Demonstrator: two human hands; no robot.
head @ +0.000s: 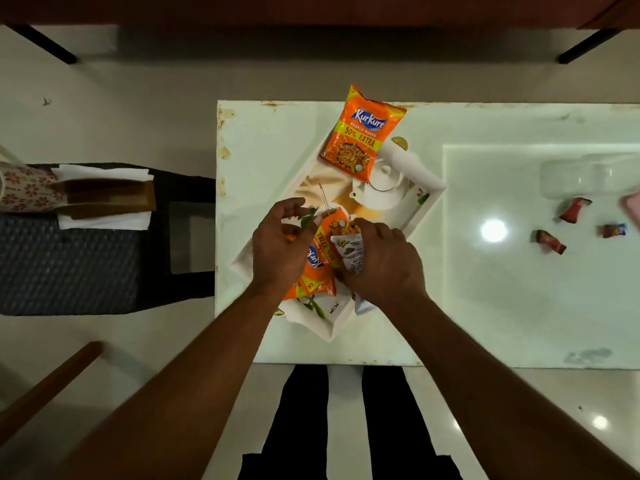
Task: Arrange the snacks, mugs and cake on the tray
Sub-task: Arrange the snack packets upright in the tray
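Note:
A white tray (429, 183) printed with a teapot picture lies diagonally on the glass table. One orange snack packet (363, 133) rests on its far end, overhanging the rim. A second orange snack packet (320, 258) lies near the tray's near end, between my hands. My left hand (277, 247) rests on its left side with fingers spread above it. My right hand (384, 261) grips a small white-and-orange snack packet (349, 249) held against the orange one. No mugs or cake are visible.
Three small red wrapped sweets (550, 241) lie on the table's right part, near a clear plastic container (585, 174). A dark chair with paper bags (104, 195) and napkins stands to the left. A wooden rail (48, 382) crosses the lower left.

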